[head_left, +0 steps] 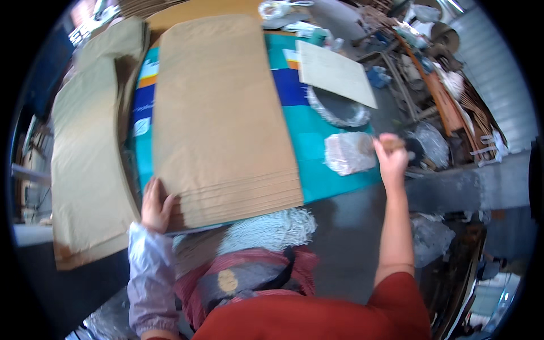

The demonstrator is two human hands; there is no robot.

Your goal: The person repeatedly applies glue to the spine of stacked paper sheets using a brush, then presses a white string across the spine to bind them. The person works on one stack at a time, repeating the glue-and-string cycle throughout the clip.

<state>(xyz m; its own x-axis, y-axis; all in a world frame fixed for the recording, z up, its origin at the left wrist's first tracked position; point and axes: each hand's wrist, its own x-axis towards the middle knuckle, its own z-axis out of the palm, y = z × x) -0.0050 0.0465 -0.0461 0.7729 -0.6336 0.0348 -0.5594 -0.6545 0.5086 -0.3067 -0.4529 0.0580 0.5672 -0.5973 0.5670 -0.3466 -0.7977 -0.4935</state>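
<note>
A stack of brown paper bags (224, 107) lies across the table, its near edges fanned in narrow steps. My left hand (155, 205) rests flat at the stack's near left corner, fingers stretched out. Above the table's right edge, my right hand (392, 158) is closed round a brush (395, 145) with a wooden handle; motion blurs it, and its dark end points right. Just left of that hand sits a block wrapped in clear plastic (349, 153). Behind the block, a pale flat board (334, 72) partly covers a round, plastic-lined pan (338, 109).
A teal and blue printed sheet (313, 127) lies under the stack. More brown paper bags (90, 153) overhang the table's left side. White strings (269, 231) hang at the near edge, by my waist. Clear plastic (432, 144) and clutter stand to the right.
</note>
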